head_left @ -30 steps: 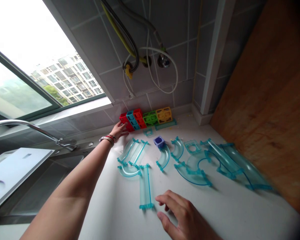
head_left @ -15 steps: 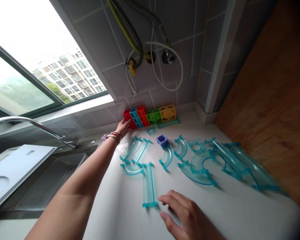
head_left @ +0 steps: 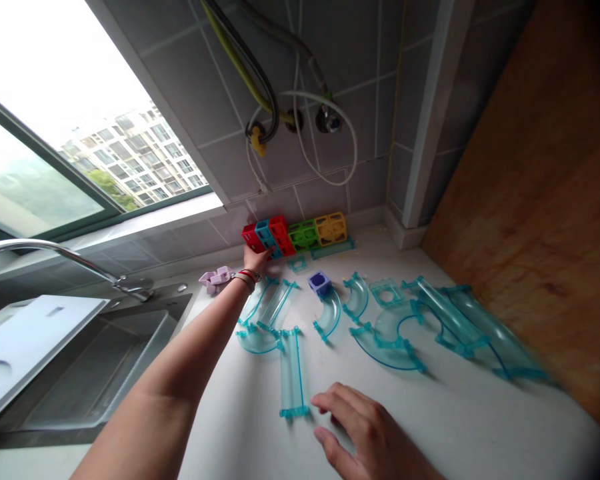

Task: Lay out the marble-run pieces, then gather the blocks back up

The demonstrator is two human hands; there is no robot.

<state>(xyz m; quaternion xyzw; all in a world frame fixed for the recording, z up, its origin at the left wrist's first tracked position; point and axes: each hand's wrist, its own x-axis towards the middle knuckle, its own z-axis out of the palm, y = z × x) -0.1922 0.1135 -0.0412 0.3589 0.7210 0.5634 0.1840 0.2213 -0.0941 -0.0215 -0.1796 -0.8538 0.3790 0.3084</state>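
Note:
My left hand (head_left: 257,260) reaches to the row of blocks by the wall. Its fingers are closed at the foot of the red blocks (head_left: 251,235) and blue blocks (head_left: 265,231); what they hold is hidden. More red blocks (head_left: 281,235), green blocks (head_left: 304,234) and yellow blocks (head_left: 331,229) stand to the right. My right hand (head_left: 363,427) hovers low over the counter, open and holding nothing, thumb apart from the bent fingers. Nearest to it is a straight clear teal track piece (head_left: 292,373). A purple block (head_left: 320,283) sits at the end of a curved track piece (head_left: 330,317).
More teal tracks (head_left: 387,350) lie across the white counter (head_left: 380,413), with long ones (head_left: 495,333) by the wooden board (head_left: 520,220). A pale purple object (head_left: 216,278) lies beside my left wrist. To the left are a sink (head_left: 105,393), a faucet (head_left: 80,253) and a white board (head_left: 35,347).
My left hand has shifted right and lower along the blocks, from the left red ones toward the blue ones. The pale purple object is more exposed. My right hand keeps its pose.

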